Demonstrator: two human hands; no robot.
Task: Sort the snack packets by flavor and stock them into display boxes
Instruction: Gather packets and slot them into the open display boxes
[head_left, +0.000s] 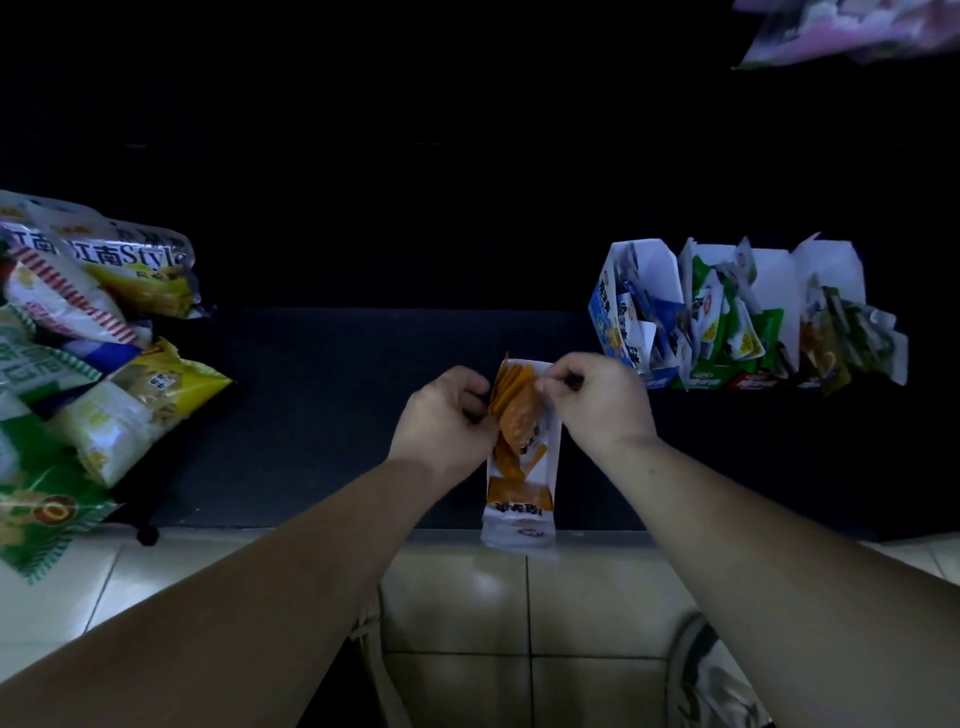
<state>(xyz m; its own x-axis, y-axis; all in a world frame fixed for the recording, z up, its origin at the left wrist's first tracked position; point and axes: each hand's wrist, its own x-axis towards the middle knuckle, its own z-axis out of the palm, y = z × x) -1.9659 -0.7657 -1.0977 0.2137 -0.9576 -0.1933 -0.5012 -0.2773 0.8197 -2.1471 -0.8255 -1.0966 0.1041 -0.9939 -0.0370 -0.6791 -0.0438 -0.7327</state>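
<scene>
Slim white cardboard display box (521, 501) lies between the hands, long axis pointing away from the person. Left hand (441, 421) grips its left wall; right hand (597, 397) pinches its rim. Flat, glossy orange packets (514, 410) fill it.

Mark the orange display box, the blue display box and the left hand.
orange display box (519, 501): head view, on its lower orange front panel.
blue display box (607, 318): head view, on its blue left wall.
left hand (441, 415): head view, on the back of the hand.
</scene>
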